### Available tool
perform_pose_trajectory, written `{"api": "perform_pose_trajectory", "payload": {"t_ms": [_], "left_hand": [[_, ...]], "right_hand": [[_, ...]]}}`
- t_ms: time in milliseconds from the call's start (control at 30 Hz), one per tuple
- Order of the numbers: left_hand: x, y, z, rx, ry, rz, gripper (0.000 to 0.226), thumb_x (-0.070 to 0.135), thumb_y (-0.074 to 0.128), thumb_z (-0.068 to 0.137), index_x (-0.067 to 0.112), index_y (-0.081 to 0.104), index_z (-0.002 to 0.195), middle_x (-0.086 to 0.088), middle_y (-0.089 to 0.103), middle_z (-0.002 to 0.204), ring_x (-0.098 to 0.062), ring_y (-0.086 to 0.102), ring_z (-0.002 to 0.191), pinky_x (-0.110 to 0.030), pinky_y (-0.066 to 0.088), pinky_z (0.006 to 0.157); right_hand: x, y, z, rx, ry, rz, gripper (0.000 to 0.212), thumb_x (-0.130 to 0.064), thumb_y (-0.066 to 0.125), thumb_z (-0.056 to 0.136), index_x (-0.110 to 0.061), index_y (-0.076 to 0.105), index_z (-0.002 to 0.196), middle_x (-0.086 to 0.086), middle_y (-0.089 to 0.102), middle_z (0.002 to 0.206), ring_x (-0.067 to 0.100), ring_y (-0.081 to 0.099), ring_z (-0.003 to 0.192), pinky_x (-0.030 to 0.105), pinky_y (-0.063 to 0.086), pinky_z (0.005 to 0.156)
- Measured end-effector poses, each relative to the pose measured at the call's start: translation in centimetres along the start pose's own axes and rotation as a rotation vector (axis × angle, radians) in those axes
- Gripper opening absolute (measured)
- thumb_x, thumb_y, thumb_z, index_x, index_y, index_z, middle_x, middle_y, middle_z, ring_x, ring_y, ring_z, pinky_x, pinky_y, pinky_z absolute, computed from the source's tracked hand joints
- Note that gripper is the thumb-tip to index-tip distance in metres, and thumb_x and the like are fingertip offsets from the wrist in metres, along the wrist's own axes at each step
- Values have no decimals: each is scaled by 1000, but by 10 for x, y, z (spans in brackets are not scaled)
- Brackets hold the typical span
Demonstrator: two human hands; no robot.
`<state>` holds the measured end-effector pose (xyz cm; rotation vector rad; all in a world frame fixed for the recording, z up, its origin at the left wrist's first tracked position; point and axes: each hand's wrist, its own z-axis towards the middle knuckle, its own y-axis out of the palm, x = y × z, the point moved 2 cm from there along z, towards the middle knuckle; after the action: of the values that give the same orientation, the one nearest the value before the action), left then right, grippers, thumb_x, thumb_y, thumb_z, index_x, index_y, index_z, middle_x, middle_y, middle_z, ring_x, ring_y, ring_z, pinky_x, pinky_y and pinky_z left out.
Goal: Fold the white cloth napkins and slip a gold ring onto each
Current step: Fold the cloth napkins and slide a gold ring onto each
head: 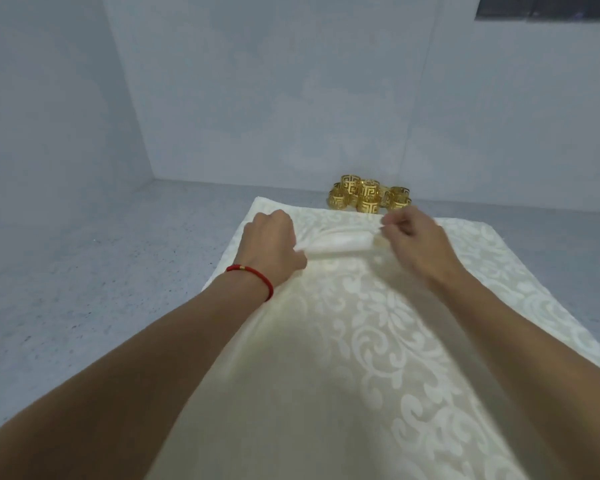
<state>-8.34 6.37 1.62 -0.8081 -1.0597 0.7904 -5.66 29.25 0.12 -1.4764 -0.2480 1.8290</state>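
A white cloth napkin [361,341] with a raised floral pattern lies spread over the grey table, reaching from the near edge towards the wall. Near its far end a fold of the cloth is gathered into a short roll [340,244]. My left hand [272,247], with a red cord at the wrist, grips the roll's left end with curled fingers. My right hand [416,242] pinches its right end; this hand is a little blurred. Several gold rings [368,195] with cut-out patterns stand in a heap just beyond the napkin's far edge.
The grey speckled table [101,271] runs to the left of the napkin. Pale walls [257,98] close the table off at the back and the left. A dark panel [548,6] shows at the top right.
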Motion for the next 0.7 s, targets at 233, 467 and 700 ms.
{"api": "perform_pose_trajectory", "payload": {"t_ms": [233,467,700], "left_hand": [[-15,29,4,130,-123,60,19,32,68,82,17,56,86,2,57,87,-19,47,77,-28,36,67],[-20,31,11,186,-93,49,21,35,64,85,19,52,81,6,58,80,-12,45,72,-24,31,66],[-24,26,12,253,-95,23,24,33,64,88,19,48,76,7,53,70,-7,35,60,-21,25,57]], "right_hand": [[33,25,78,63,54,-314,27,-15,52,98,-17,68,119,10,72,114,35,63,111,36,48,87],[20,54,143,42,7,-554,38,-23,53,99,-21,52,137,15,60,120,39,57,114,44,48,87],[29,63,172,182,50,-460,13,-20,62,95,-16,74,95,10,71,97,34,64,87,37,52,74]]}}
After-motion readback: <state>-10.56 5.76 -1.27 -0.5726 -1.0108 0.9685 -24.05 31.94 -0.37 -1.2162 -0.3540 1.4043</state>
